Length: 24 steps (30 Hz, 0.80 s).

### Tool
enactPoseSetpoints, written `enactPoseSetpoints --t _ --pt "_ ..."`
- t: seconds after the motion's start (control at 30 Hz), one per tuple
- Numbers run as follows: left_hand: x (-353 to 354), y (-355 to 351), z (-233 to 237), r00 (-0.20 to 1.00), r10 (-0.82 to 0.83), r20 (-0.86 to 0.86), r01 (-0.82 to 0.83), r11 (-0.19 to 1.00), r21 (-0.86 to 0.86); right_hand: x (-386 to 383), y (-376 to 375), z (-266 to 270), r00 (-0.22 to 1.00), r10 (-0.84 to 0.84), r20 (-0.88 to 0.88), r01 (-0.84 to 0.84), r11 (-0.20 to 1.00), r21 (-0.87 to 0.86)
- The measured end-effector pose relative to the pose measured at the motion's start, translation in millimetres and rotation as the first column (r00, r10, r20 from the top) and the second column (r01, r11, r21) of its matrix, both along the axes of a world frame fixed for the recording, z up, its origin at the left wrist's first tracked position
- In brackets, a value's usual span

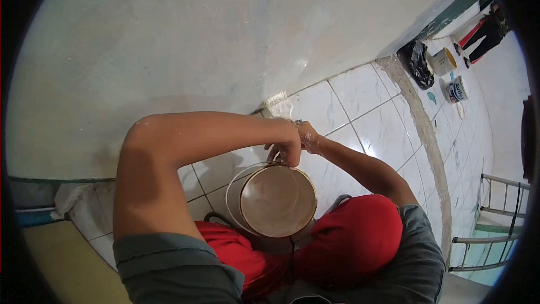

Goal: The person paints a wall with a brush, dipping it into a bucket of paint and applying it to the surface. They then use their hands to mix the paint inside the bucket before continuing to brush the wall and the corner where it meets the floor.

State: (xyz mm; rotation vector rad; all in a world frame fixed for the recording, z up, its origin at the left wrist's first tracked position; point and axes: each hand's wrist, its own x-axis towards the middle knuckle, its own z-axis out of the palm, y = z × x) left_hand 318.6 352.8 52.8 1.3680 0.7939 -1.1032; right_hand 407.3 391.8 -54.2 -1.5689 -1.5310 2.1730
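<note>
A round bucket [278,200] with a rusty rim, a pale, stained inside and a thin wire handle stands close to my body. My left hand [287,149] is bent down at the bucket's far rim, its fingers curled and partly hidden. Touching or nearly touching it, my right hand [307,135] is closed just beyond the rim, with whitish smears near the wrist. What either hand holds is too small or hidden to make out. Beyond the hands, a crumpled whitish, translucent thing [278,105] lies at the foot of the wall.
A pale wall [169,39] rises ahead over white floor tiles [320,101]. At the right are a black plastic bag [417,63], a yellowish bucket [444,62], a labelled paint tub [456,90] and metal rails [495,241]. A person's legs [485,36] show beyond.
</note>
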Motion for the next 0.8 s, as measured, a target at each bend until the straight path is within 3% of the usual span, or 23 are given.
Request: enactPoseSetpoints --t 0.03,0.07,0.1,0.17,0.27,0.3,0.4,0.57,0.6,0.63,0.7,0.8 --pt "-4 -2 7 0.999 -0.021 0.036 0.017 0.996 0.086 -1 1 15 1.000 -0.008 0.001 0.008 1.000 -0.002" --pt "-8 -5 11 0.996 -0.044 0.071 0.032 0.985 0.167 -5 -2 44 0.999 0.043 -0.010 -0.042 0.994 0.104" --pt "-11 -8 8 0.996 -0.049 0.075 0.037 0.988 0.153 -7 -7 73 0.995 0.098 -0.014 -0.093 0.975 0.202" --pt "-18 -18 -5 0.996 -0.001 0.088 -0.011 0.992 0.126 -12 -15 126 0.994 0.093 -0.063 -0.079 0.978 0.192" --pt "-35 -29 -16 0.987 0.114 0.114 -0.116 0.993 0.011 -11 -22 163 0.985 0.144 -0.097 -0.106 0.941 0.322" --pt "-38 -31 -13 0.979 0.178 0.100 -0.177 0.984 -0.025 -10 -22 154 0.985 0.137 -0.104 -0.099 0.946 0.309" --pt "-39 -39 -26 0.977 0.143 0.159 -0.156 0.985 0.074 -10 -22 113 0.962 0.167 -0.218 -0.027 0.846 0.532" --pt "-45 -45 -32 0.972 0.132 0.193 -0.159 0.979 0.127 -20 -19 -14 0.975 0.124 -0.184 -0.012 0.856 0.516" --pt "-47 -47 -31 0.968 0.161 0.193 -0.187 0.975 0.121 -20 -22 -36 0.989 0.113 -0.096 -0.048 0.855 0.516" --pt "-47 -47 -29 0.963 0.188 0.194 -0.213 0.970 0.115 -17 -26 -46 0.989 0.106 -0.101 -0.040 0.856 0.516" --pt "-45 -44 -26 0.977 0.158 0.144 -0.168 0.984 0.058 -12 -33 -51 0.995 0.064 0.078 -0.089 0.921 0.378" --pt "-50 -44 -19 0.961 0.185 0.205 -0.206 0.975 0.086 -17 -31 -39 0.992 0.043 0.123 -0.077 0.956 0.284"
